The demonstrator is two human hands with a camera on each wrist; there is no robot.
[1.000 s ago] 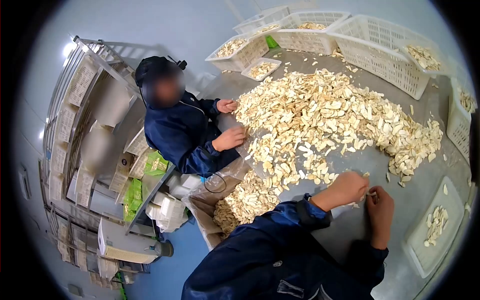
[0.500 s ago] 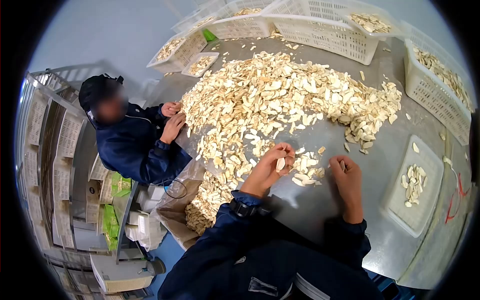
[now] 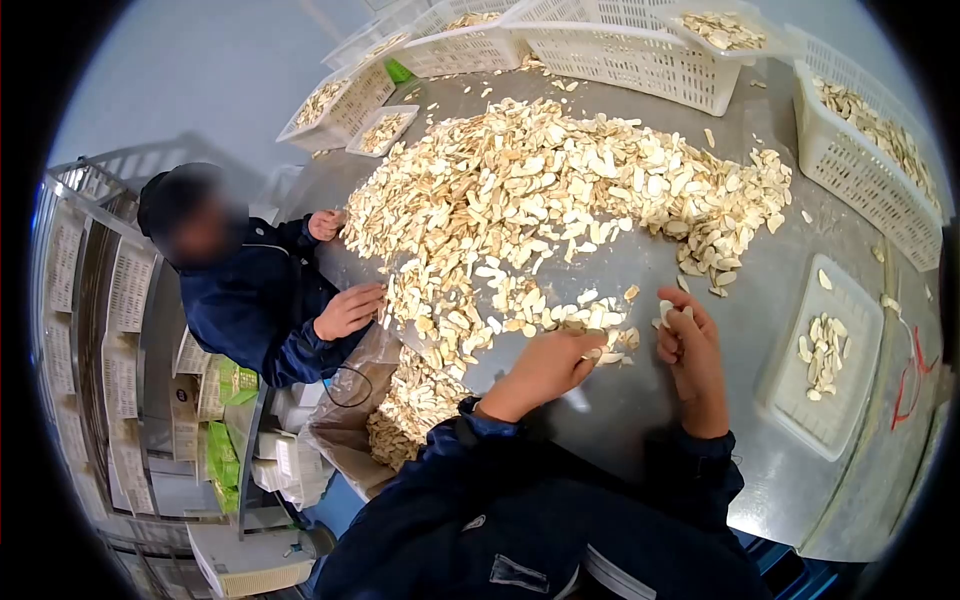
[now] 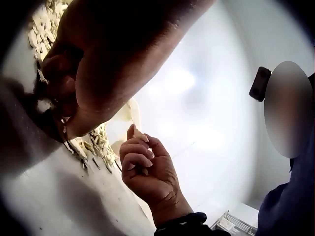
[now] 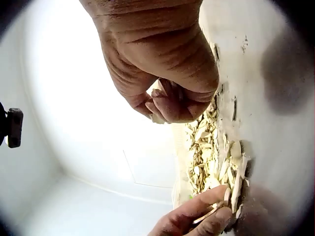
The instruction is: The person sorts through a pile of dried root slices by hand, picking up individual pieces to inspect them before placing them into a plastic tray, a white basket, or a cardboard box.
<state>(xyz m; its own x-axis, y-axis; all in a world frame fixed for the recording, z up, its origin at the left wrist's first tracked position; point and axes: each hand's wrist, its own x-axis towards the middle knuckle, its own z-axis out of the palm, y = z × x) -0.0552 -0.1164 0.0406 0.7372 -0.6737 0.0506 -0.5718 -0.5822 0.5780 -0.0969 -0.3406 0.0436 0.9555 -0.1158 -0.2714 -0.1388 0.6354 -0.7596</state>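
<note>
Pale dried slices lie in a large heap (image 3: 520,170) on the metal table (image 3: 620,440). At a small loose group of slices (image 3: 622,340) near the front, my left hand (image 3: 545,372) pinches a slice; the right wrist view shows that slice (image 5: 206,214) between thumb and finger of the left hand (image 5: 192,216). To its right, my right hand (image 3: 692,355) is raised above the table with curled fingers and holds pale slices (image 3: 664,314) at its fingertips. The left wrist view also shows a slice (image 4: 141,135) in the right hand (image 4: 150,172).
A shallow white tray (image 3: 780,385) with several slices lies at the right. White baskets (image 3: 640,70) line the far edge, another basket (image 3: 850,165) stands at the right. Across the left side, a person (image 3: 260,290) has both hands at the heap. A lined box (image 3: 335,425) of slices stands below.
My left hand has moved away from my right and gone down to the loose slices. The right hand has risen with its slices. The head view has shifted.
</note>
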